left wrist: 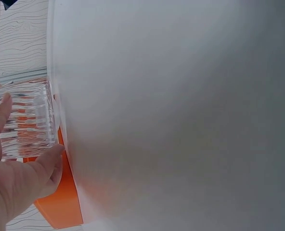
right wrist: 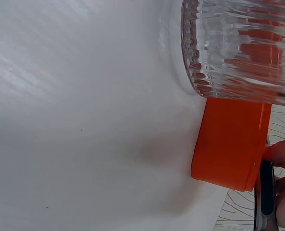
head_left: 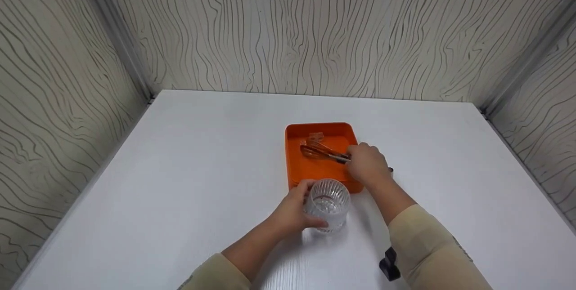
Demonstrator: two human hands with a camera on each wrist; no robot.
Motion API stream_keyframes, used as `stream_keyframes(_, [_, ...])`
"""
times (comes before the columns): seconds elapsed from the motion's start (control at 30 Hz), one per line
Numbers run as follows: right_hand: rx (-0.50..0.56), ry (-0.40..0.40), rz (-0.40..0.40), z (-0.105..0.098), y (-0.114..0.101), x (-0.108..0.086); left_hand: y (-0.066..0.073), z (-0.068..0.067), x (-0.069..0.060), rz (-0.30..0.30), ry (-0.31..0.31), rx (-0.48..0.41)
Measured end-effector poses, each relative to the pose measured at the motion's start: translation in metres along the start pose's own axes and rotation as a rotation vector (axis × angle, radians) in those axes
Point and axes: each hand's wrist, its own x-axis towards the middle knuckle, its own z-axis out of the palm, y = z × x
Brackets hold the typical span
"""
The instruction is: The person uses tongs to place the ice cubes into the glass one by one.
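Note:
My left hand holds a clear ribbed glass from its left side, thumb at the near side. In the left wrist view the fingers spread around the glass. An orange tray lies just beyond the glass. My right hand is over the tray's right edge and grips tongs, whose heads reach into the tray. The right wrist view shows the tongs' dark handle against the fingers. Small clear pieces lie in the tray by the tong heads.
A white table carries everything, with wood-patterned panels behind it and at both sides. A small black object shows beside the right sleeve.

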Motion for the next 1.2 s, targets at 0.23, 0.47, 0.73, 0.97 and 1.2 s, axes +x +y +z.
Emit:
stream_keyframes(0.23, [-0.021,0.001,-0.007,0.000,0.000,0.000,-0.002,0.000,0.001,0.019,-0.004,-0.006])
stream_keyframes(0.47, [0.001,-0.021,0.037,-0.001,0.000,0.001,-0.001,0.000,0.001,0.001,-0.002,-0.009])
stream_keyframes(0.73, [-0.009,-0.026,0.030,-0.001,0.003,0.001,0.000,0.002,0.001,-0.029,-0.001,-0.022])
stream_keyframes(0.97, [0.042,-0.049,0.048,-0.008,0.006,-0.002,0.001,0.001,0.001,-0.038,0.001,-0.014])
stream_keyframes(1.2, [0.085,-0.041,0.010,-0.019,0.012,-0.006,0.002,0.001,0.000,-0.036,0.001,-0.023])
